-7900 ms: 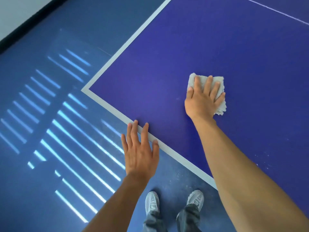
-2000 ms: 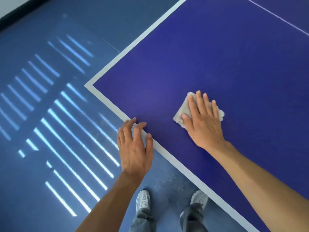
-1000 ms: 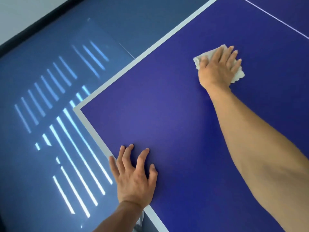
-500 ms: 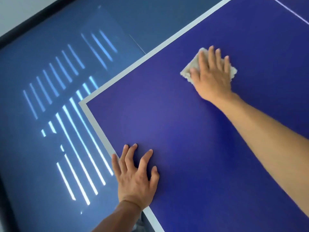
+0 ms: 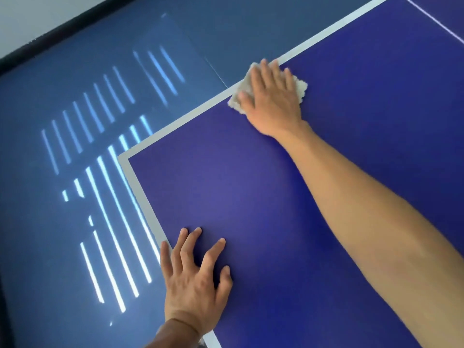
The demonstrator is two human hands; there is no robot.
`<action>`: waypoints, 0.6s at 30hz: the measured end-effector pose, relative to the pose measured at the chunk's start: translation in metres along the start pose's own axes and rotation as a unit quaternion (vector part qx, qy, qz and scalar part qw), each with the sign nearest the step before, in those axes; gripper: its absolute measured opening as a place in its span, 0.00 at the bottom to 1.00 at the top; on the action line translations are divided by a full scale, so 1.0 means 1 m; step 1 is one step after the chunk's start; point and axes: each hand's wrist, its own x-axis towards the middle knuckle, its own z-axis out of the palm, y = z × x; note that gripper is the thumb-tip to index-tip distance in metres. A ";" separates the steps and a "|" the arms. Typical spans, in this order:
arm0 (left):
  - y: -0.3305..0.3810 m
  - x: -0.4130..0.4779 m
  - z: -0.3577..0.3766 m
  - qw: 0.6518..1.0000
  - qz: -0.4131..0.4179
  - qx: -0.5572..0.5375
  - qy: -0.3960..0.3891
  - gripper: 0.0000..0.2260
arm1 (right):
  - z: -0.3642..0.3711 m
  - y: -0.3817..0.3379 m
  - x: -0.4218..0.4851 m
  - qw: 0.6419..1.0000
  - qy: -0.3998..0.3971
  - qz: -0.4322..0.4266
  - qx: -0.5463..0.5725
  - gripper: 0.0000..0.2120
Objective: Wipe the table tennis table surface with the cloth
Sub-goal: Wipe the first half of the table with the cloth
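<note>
In the head view, your right hand (image 5: 272, 96) lies flat with straight fingers, pressing the cloth (image 5: 301, 87) onto the table (image 5: 251, 184) at its white edge line (image 5: 190, 116). The cloth looks soft, light and limp, so it will likely bunch unless your palm covers its middle. Your left hand (image 5: 198, 280) rests spread near the corner, holding nothing. No container shows.

The right hand (image 5: 272, 104) hides most of the cloth (image 5: 301, 88); picture edges crop the table (image 5: 251, 192).
</note>
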 end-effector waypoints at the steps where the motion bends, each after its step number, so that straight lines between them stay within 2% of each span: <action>1: 0.001 0.000 -0.001 1.000 -0.004 -0.001 -0.003 0.20 | 0.008 -0.021 -0.026 0.999 -0.009 -0.049 -0.009 0.34; 4: 0.002 0.000 -0.002 1.000 -0.010 -0.002 -0.011 0.21 | 0.023 -0.042 -0.111 0.993 -0.031 -0.111 -0.010 0.34; 7: 0.003 0.000 -0.004 0.999 -0.019 -0.003 -0.028 0.22 | 0.022 -0.018 -0.209 0.998 -0.031 -0.060 -0.005 0.33; 10: 0.004 -0.001 -0.009 0.998 -0.031 -0.003 -0.057 0.23 | 0.018 0.029 -0.310 0.994 -0.012 0.107 -0.012 0.34; 12: 0.004 -0.001 -0.010 0.997 -0.034 -0.007 -0.068 0.24 | 0.013 0.054 -0.373 0.960 0.010 0.279 0.010 0.35; 14: 0.004 -0.002 -0.010 0.997 -0.034 -0.013 -0.067 0.23 | 0.011 0.049 -0.421 0.915 0.021 0.401 0.034 0.37; 16: 0.003 -0.003 -0.009 0.998 -0.033 -0.025 -0.056 0.23 | 0.014 0.012 -0.451 0.910 0.023 0.413 0.029 0.36; 18: 0.004 -0.004 -0.009 0.998 -0.038 -0.035 -0.048 0.23 | 0.026 -0.037 -0.479 0.946 0.015 0.323 0.011 0.34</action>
